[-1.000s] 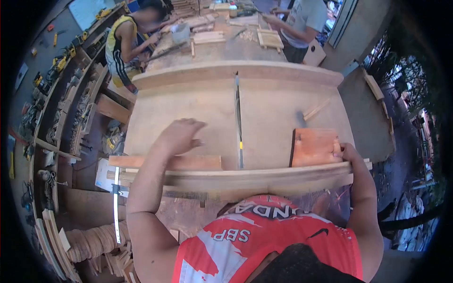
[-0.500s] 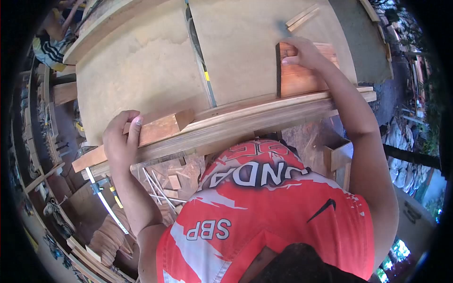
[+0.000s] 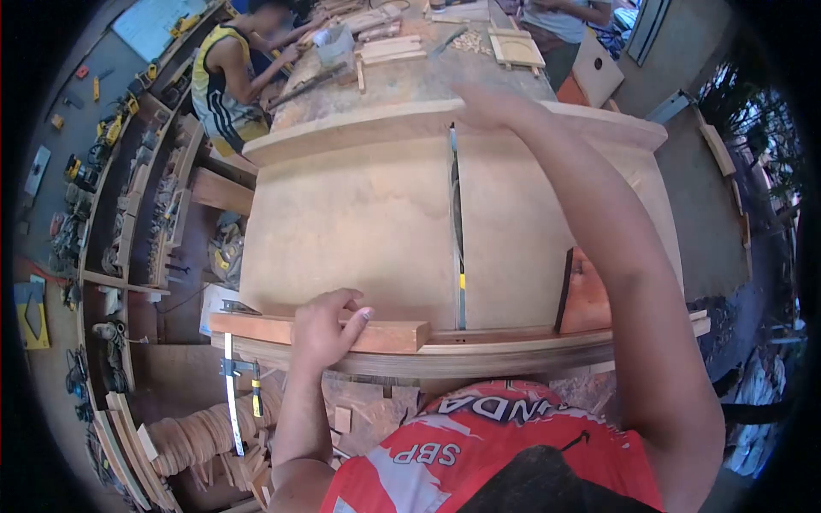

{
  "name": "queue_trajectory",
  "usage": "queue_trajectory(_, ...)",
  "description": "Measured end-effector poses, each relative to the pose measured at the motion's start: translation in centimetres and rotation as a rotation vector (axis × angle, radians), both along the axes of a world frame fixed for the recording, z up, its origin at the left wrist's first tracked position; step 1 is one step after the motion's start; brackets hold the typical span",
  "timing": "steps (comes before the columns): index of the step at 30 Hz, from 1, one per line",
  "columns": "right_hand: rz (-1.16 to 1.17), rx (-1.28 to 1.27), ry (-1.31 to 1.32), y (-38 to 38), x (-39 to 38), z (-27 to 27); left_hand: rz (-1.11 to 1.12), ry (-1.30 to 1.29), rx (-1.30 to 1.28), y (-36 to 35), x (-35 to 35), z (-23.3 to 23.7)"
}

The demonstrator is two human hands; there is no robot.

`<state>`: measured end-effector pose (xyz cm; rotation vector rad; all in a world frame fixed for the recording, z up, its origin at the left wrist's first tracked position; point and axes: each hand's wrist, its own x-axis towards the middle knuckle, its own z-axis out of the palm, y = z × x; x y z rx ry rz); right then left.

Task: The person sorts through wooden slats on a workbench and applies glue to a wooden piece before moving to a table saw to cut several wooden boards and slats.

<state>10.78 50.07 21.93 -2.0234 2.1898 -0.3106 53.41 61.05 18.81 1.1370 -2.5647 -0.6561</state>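
Observation:
My left hand (image 3: 323,329) is closed over a reddish-brown wooden strip (image 3: 389,335) on the near edge rail (image 3: 487,344), its thumb on the near side. Stretched far forward, my right hand (image 3: 492,107) is at the far wooden rail (image 3: 359,130). It is smeared by motion, so its fingers cannot be made out. Between the two rails lie pale wooden panels (image 3: 351,222), with a bar clamp (image 3: 457,197) along the gap between them. A reddish wooden board (image 3: 584,295) stands at the near right, partly hidden by my right forearm.
Another clamp (image 3: 229,380) grips the near left corner. Shelves with tools (image 3: 128,197) line the left side. Beyond the far rail, a co-worker in a yellow vest (image 3: 229,81) works at a bench (image 3: 410,73) with wood pieces. Another person (image 3: 564,26) is at the back right.
My right hand has left the reddish board and reached forward to the far rail. My left hand stays at the strip. The view has tilted up, showing the bench and people beyond.

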Motion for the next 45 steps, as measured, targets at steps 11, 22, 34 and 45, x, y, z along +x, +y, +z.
queue_trajectory(11, 0.198, -0.158, 0.236, 0.6, 4.5, 5.0, -0.007, 0.079, -0.016, 0.2, 0.6, -0.4)
queue_trajectory(22, 0.424, 0.616, -0.582, 31.1, 8.5, -12.3, 0.026, 0.09, -0.078, 0.7, 0.3, -0.3)
queue_trajectory(34, 0.167, 0.393, -0.593, 31.6, 4.1, -13.8, 0.055, 0.106, -0.05, 0.9, 0.6, -1.3)
queue_trajectory(45, -0.375, 0.202, -0.241, 36.8, -11.4, -16.2, 0.047, 0.073, 0.012, 0.6, 0.4, -1.9)
